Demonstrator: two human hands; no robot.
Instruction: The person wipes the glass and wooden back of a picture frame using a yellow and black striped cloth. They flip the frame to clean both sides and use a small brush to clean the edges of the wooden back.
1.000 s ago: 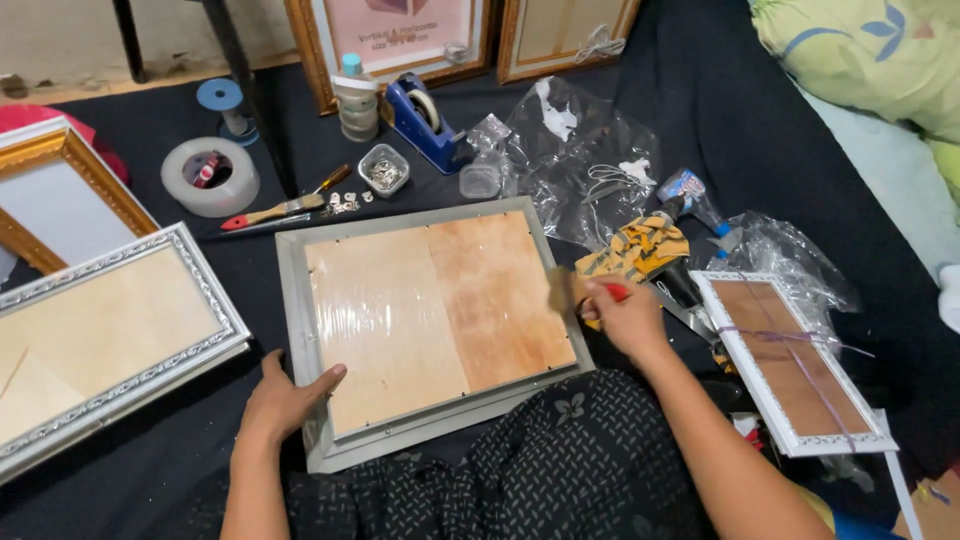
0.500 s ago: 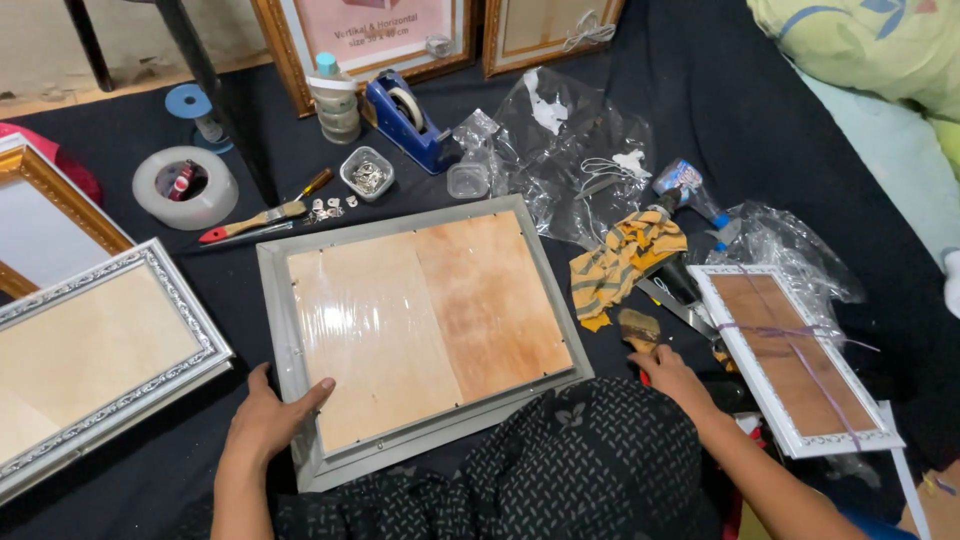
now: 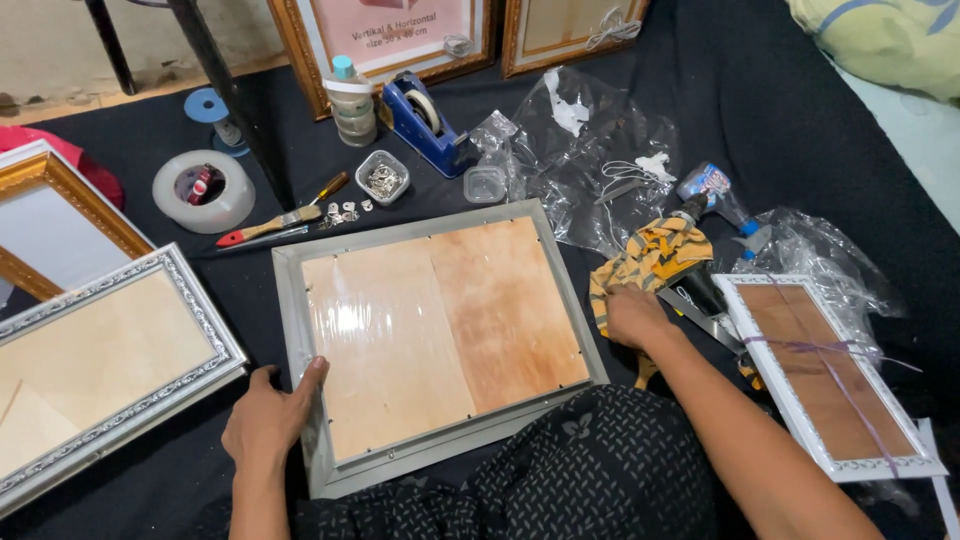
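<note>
Everything is placed here from the grey frame (image 3: 440, 340), which lies face down on the black cloth (image 3: 800, 130) with its wooden backing up, just in front of the person's lap.

Well to its left lies a silver ornate frame (image 3: 110, 365), also backing up, and beyond that a gold frame (image 3: 60, 215). Up and to the left of the grey frame sits a big roll of clear tape (image 3: 200, 190), and just above its top left corner lie a paintbrush (image 3: 285, 212) and a few small metal clips (image 3: 345, 212).

The left hand (image 3: 270, 420) rests at the grey frame's lower left corner, fingers loosely spread, the thumb lying over the frame's edge and the palm on the cloth beside it; it steadies the frame and grips nothing.

Above the grey frame's top edge stand a small tub of metal bits (image 3: 382, 178), a blue tape dispenser (image 3: 430, 122) and a stack of tape rolls (image 3: 352, 105). Clear plastic bags (image 3: 590, 150) lie off its top right corner.

The right hand (image 3: 632, 318) is just beside the grey frame's right edge, fingers curled down onto a yellow patterned rag (image 3: 650, 260); whether it pinches the rag or something under it cannot be told.

Farther right lies a small white frame (image 3: 830, 375), backing up, with purple string across it
</note>
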